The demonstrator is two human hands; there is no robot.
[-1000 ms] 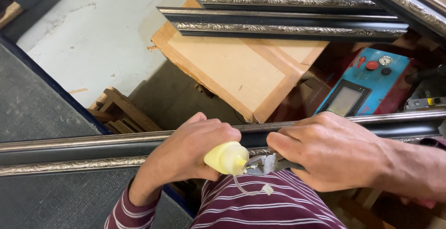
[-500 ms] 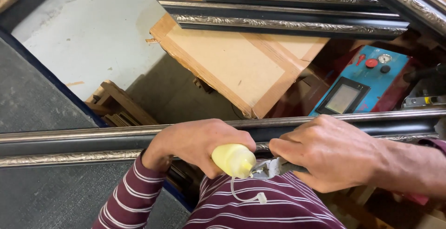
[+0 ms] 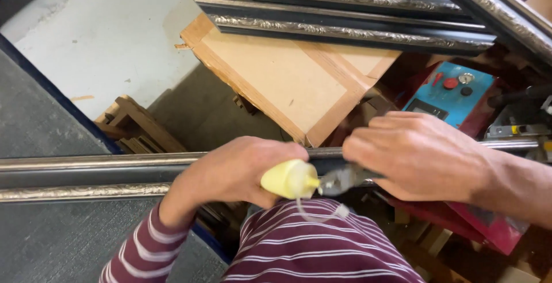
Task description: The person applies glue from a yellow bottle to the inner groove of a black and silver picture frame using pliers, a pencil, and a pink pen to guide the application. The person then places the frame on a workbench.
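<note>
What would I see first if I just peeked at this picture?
Right in the middle, the left hand squeezes a yellow bottle against a long dark moulding with silver trim, while the right hand presses on the moulding beside it. Farther back, more moulding strips lie across a wooden board, and a blue machine panel sits at right.

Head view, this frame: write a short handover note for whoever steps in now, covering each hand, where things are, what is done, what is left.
Left hand: gripping a yellow glue bottle, nozzle pointing at the cut end of the long frame moulding.
Right hand: resting on the moulding near that end.
More moulding lengths lie on a board beyond.
Done: bottle at the end.
Left: cannot tell whether glue is on; the end is blurred.
</note>
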